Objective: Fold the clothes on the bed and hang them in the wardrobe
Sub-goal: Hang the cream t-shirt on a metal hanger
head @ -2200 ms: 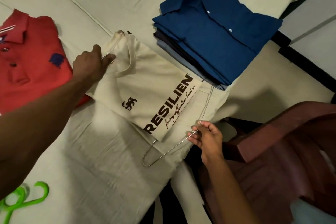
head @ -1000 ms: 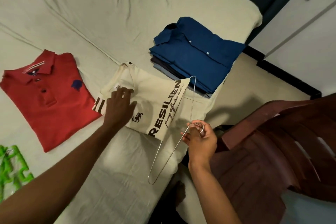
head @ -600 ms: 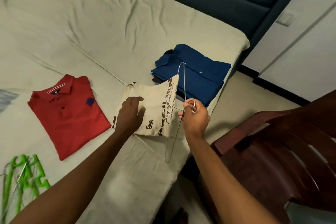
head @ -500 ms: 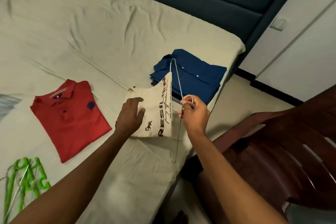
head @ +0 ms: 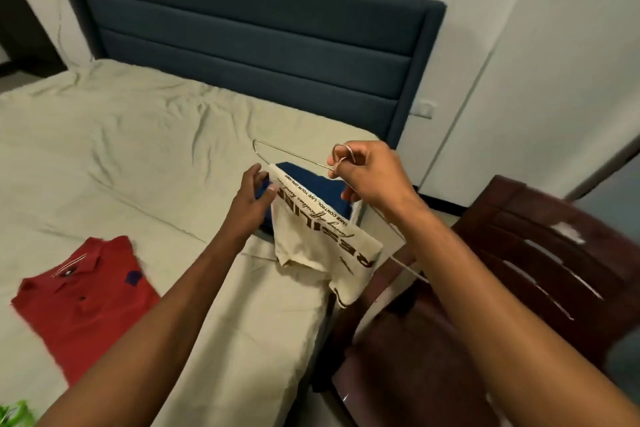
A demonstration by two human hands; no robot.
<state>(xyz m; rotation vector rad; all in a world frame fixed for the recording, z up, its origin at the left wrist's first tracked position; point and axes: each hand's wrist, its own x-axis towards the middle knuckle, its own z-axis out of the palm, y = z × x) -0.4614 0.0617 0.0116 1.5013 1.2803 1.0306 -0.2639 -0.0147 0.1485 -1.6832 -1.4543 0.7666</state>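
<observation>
Head view: a wire hanger [head: 298, 157] is pinched at its hook by the right hand [head: 372, 177], above the bed [head: 121, 156]. The cream T-shirt [head: 322, 239] draped over it is gripped at its upper edge by the left hand [head: 251, 203]. A folded red polo shirt [head: 86, 302] is laid on the bed to the left.

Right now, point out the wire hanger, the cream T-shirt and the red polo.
wire hanger [head: 294, 155], head view, upper wire.
cream T-shirt [head: 311, 236], head view, printed front.
red polo [head: 93, 305], head view, chest.
</observation>
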